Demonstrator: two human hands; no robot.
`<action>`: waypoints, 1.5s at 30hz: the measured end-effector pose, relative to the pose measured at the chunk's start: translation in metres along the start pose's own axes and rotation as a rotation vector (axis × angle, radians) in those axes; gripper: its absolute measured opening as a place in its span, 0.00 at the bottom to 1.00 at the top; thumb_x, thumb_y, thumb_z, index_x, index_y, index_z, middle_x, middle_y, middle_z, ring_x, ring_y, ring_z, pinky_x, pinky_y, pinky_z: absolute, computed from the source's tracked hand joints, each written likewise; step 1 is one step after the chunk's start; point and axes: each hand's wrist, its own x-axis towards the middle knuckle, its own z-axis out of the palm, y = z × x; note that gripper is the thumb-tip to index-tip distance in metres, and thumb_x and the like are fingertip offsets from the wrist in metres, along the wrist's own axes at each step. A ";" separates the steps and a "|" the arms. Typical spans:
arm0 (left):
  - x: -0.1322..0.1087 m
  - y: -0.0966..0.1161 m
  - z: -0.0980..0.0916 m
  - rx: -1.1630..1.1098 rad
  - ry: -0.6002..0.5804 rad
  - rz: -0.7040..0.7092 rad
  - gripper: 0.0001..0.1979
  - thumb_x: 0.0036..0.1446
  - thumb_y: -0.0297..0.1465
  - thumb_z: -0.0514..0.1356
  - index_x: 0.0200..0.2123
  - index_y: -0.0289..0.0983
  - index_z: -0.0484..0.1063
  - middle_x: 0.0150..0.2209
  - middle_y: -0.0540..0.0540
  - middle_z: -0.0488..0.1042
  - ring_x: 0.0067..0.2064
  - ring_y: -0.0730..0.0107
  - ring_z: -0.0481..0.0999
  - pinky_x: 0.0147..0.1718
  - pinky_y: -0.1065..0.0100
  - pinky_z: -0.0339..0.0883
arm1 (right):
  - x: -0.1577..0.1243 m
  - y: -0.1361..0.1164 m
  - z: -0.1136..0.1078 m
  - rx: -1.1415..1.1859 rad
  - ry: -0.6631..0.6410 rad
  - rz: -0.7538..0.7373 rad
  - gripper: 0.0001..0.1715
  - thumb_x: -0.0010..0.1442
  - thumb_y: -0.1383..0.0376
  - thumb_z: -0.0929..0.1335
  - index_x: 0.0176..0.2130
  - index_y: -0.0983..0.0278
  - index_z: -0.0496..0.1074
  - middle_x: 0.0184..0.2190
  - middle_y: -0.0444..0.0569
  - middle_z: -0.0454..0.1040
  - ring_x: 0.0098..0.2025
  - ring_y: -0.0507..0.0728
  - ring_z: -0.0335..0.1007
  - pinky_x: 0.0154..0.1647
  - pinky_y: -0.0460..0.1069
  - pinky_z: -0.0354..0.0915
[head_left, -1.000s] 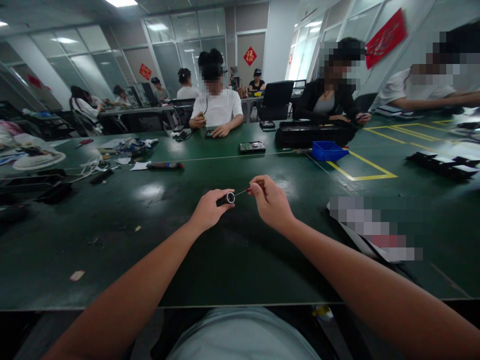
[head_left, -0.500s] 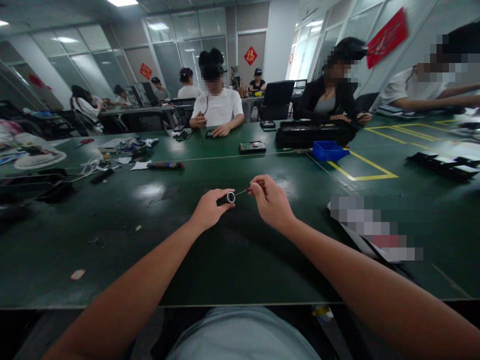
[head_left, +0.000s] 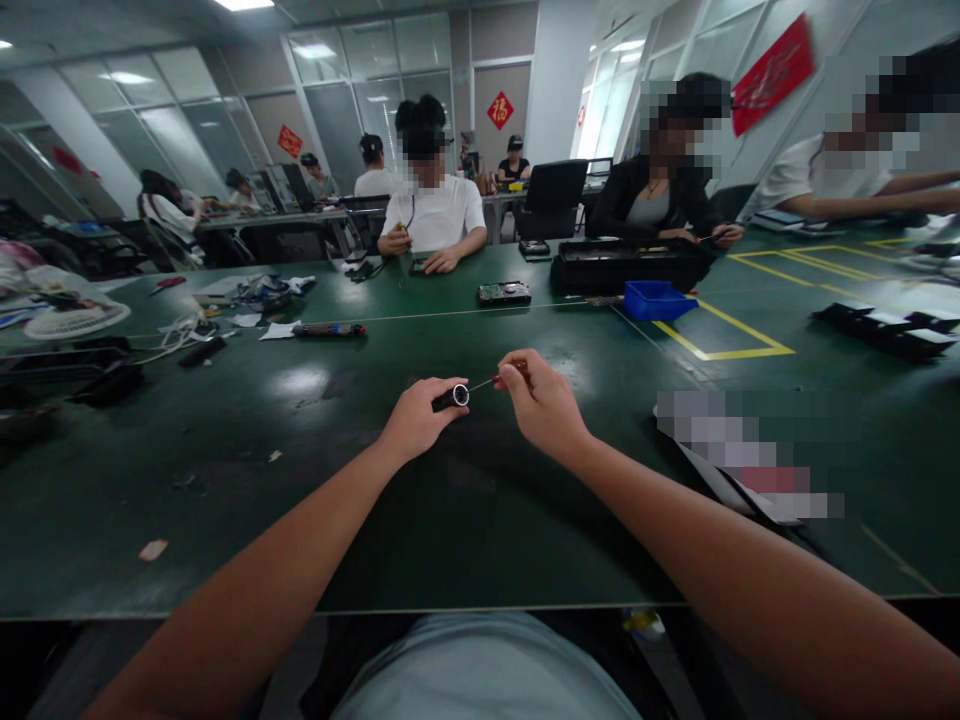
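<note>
Gripping | left hand (head_left: 415, 422): black cylinder (head_left: 445, 399) | right hand (head_left: 547, 405): red-handled screwdriver (head_left: 497, 379) | beyond: hard drive (head_left: 504, 293), blue bin (head_left: 657, 300)

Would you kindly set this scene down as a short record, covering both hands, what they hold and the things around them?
Left hand: grips a black cylinder with a bright ring at one end
Right hand: holds a red-handled screwdriver
Shaft: points toward the cylinder; tip contact cannot be told
Surface: green table
Beyond the hands: hard drive, with a blue tray to its right
Across the table: a person in white, seated
</note>
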 end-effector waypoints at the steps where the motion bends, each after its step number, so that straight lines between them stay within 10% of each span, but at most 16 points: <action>1: 0.000 0.000 0.000 0.002 0.001 0.003 0.21 0.57 0.33 0.66 0.55 0.46 0.74 0.48 0.47 0.77 0.50 0.60 0.73 0.52 0.58 0.63 | 0.001 0.000 0.000 0.016 -0.007 0.024 0.10 0.68 0.59 0.62 0.39 0.60 0.68 0.32 0.47 0.78 0.36 0.57 0.77 0.38 0.52 0.68; 25: 0.000 0.003 -0.001 0.017 -0.014 -0.004 0.21 0.57 0.33 0.66 0.55 0.45 0.73 0.50 0.47 0.76 0.52 0.59 0.72 0.54 0.56 0.63 | 0.005 0.005 0.001 0.150 -0.014 0.193 0.11 0.67 0.57 0.62 0.38 0.61 0.68 0.30 0.46 0.76 0.34 0.56 0.76 0.38 0.53 0.69; 45: 0.000 0.000 0.000 0.021 -0.045 -0.002 0.22 0.57 0.33 0.67 0.55 0.45 0.74 0.47 0.47 0.77 0.48 0.60 0.73 0.50 0.58 0.64 | 0.000 -0.008 -0.008 -0.037 0.060 -0.054 0.10 0.69 0.59 0.60 0.40 0.60 0.66 0.31 0.47 0.77 0.34 0.57 0.76 0.37 0.52 0.66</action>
